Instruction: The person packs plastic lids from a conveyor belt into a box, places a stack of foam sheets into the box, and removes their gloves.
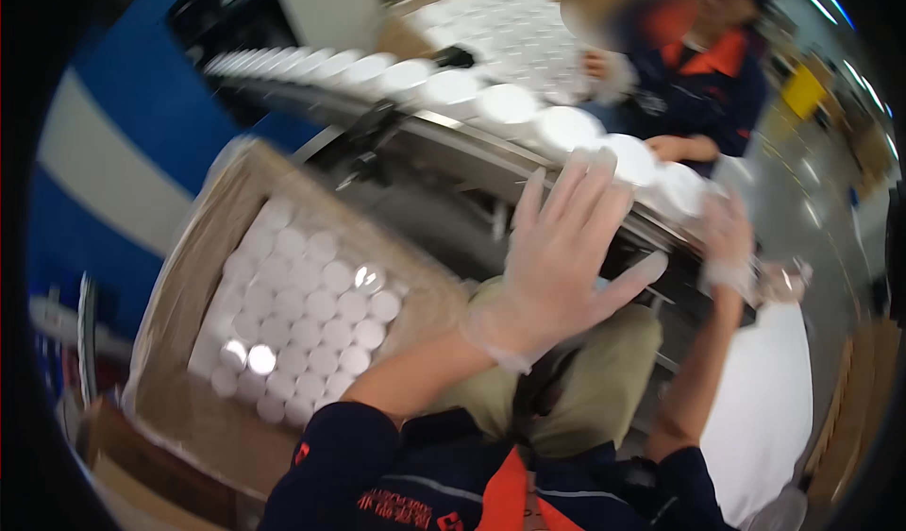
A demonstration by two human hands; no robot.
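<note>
"White round tubs (508,104) stand in a row on the conveyor (453,136). Where are the person's hands?"

"At the row's right end. The left hand (559,265) is spread, grasping nothing; the right hand (727,238) is beside the last tub (679,189), its grip impossible to tell."

"How are tubs best handled?"

"Probably by their sides, lightly, keeping the row straight."

"And around them?"

"A cardboard box (226,437) of white round pieces (307,333) lies left; a co-worker (694,92) is across the conveyor."
</note>
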